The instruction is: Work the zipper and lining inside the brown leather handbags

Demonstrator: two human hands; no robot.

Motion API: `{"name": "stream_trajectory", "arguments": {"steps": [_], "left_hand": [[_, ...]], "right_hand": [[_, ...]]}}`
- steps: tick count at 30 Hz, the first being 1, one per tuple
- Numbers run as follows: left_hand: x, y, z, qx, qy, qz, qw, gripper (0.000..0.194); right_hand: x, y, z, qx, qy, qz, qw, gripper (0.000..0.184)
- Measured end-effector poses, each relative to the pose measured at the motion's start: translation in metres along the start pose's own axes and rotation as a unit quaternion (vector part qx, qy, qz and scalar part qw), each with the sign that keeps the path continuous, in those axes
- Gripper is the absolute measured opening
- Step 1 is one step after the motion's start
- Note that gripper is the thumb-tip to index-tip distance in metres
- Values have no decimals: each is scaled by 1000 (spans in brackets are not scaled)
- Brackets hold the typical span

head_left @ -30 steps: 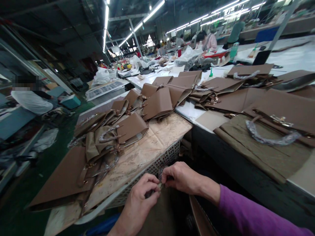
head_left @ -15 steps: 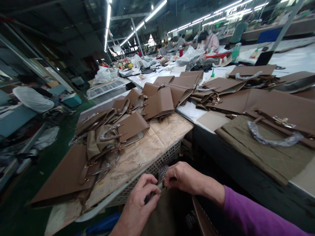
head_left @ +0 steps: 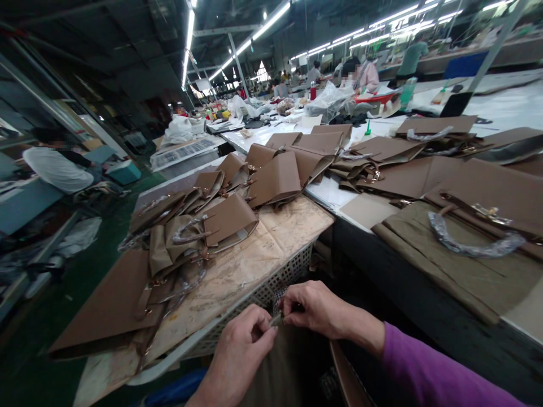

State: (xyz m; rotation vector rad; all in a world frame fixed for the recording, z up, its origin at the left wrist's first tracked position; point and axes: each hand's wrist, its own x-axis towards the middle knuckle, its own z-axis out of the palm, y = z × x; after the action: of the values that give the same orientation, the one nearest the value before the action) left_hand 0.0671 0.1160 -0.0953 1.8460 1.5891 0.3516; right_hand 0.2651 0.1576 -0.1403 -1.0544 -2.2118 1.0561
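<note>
Strip lights [head_left: 271,21] run over the workshop, and brown handbags [head_left: 275,178] crowd the worn board [head_left: 271,237] on a perforated plastic crate [head_left: 258,297]. From my distant post I find the small pale strip [head_left: 276,320] low in view, just in front of the crate and above drab olive cloth [head_left: 274,367]. My left hand [head_left: 237,350] holds one end in a narrow thumb-and-finger pinch; my right hand [head_left: 316,308] pinches the other end, near some checked fabric [head_left: 278,296], its fingertips partly hidden. I judge the strip light and thin, probably limp, more apt to twist or slip than break. I would take it by both ends, fingertips close to the edge, pulling gently; whether it joins the cloth, I cannot tell.
</note>
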Motion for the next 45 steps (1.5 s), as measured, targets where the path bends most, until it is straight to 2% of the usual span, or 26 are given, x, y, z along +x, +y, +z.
{"name": "stream_trajectory", "arguments": {"steps": [4, 13, 17, 21, 24, 27, 36, 40, 45], "left_hand": [[2, 0, 1, -14, 8, 5, 1000, 13], [4, -6, 5, -81, 18, -33, 996, 14], [6, -8, 7, -125, 7, -52, 991, 16], [8, -10, 7, -177, -6, -63, 982, 20], [11, -11, 5, -220, -31, -63, 973, 22], [10, -10, 0, -241, -69, -64, 966, 22], [-14, -2, -13, -223, -170, -92, 955, 20], [-25, 10, -17, -159, -139, -97, 973, 17], [-27, 16, -18, -83, -113, -72, 988, 23]], "right_hand": [[2, 0, 4, -1, 5, 14, 1000, 4], [4, -7, 5, 28, 20, 45, 998, 3], [3, -10, 4, 44, 28, 54, 997, 5], [3, -11, 4, 60, 33, 58, 996, 17], [3, -12, 2, 71, 21, 51, 996, 28], [3, -12, 0, 73, -4, 46, 996, 26], [-2, -10, -14, 106, -97, 42, 989, 25], [-2, -5, -15, 123, -118, 38, 985, 30], [3, -2, -20, 143, -155, 25, 977, 29]]}}
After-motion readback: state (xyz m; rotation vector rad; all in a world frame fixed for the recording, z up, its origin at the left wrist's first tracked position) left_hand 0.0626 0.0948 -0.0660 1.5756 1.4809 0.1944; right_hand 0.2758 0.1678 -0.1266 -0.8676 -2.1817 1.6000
